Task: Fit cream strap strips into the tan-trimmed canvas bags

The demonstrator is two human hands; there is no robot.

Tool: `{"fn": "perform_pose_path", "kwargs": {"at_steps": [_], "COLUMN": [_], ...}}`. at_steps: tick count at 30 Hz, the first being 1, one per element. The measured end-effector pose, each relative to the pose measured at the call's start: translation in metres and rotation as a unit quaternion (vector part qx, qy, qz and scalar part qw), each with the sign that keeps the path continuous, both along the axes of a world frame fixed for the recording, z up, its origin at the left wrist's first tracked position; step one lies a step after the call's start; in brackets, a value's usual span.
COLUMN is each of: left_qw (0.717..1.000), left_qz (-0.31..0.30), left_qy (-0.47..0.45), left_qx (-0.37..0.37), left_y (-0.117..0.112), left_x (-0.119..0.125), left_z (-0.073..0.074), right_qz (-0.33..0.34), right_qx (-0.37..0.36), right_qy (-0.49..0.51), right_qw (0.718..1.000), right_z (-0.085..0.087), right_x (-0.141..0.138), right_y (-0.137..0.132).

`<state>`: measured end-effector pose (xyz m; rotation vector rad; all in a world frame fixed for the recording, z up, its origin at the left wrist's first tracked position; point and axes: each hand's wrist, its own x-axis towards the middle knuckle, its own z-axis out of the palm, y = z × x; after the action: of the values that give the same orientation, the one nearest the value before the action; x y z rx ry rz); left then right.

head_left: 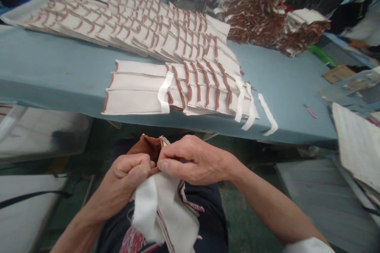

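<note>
Below the table edge, over my lap, both hands pinch one fabric piece (162, 209). It is white cloth with a brown lining that shows at the top between my fingers. My left hand (127, 180) is closed on its left side. My right hand (192, 162) is closed on its top edge, thumb and fingers pressed together, touching the left hand. The white part hangs down over my dark clothing.
A blue table (53, 71) stands ahead. On it lie overlapping rows of white pieces with brown trim (178, 87), loose white strips (268, 114) and a small pink tool (310, 111). Heaps of brown-trimmed pieces (261, 8) sit at the back right. White panels (356, 142) lie at right.
</note>
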<state>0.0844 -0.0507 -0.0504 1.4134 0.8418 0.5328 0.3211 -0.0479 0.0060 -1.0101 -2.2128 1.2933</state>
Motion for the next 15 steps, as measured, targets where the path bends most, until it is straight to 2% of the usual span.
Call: {"fn": "perform_pose_path", "kwargs": {"at_steps": [2,5,8,10,12,15], "left_qw": [1.0,0.992,0.963,0.951,0.948,0.954], "left_qz": [0.005,-0.01,-0.049,-0.08,-0.099,-0.107], "left_qy": [0.002,0.032,0.084,0.101,0.103,0.1], "left_qx": [0.015,0.12,0.251,0.282,0.284,0.262], "left_y": [-0.001,0.004,0.012,0.015,0.013,-0.003], "left_x": [-0.006,-0.015,-0.018,-0.014,-0.01,-0.013], "left_z": [-0.005,-0.005,0.005,0.014,0.022,0.023], "right_qz": [0.008,0.007,0.002,-0.004,-0.006,0.005], "right_qx": [0.029,0.108,0.218,0.278,0.296,0.244], "right_qy": [0.002,-0.013,-0.07,-0.101,-0.098,-0.032], "right_qw": [1.0,0.994,0.973,0.955,0.95,0.969], "right_z": [-0.005,-0.009,-0.009,-0.01,-0.013,-0.019], "right_x": [0.002,0.003,0.002,0.0,0.0,0.003], "right_y": [-0.002,-0.01,-0.018,-0.021,-0.021,-0.013]}}
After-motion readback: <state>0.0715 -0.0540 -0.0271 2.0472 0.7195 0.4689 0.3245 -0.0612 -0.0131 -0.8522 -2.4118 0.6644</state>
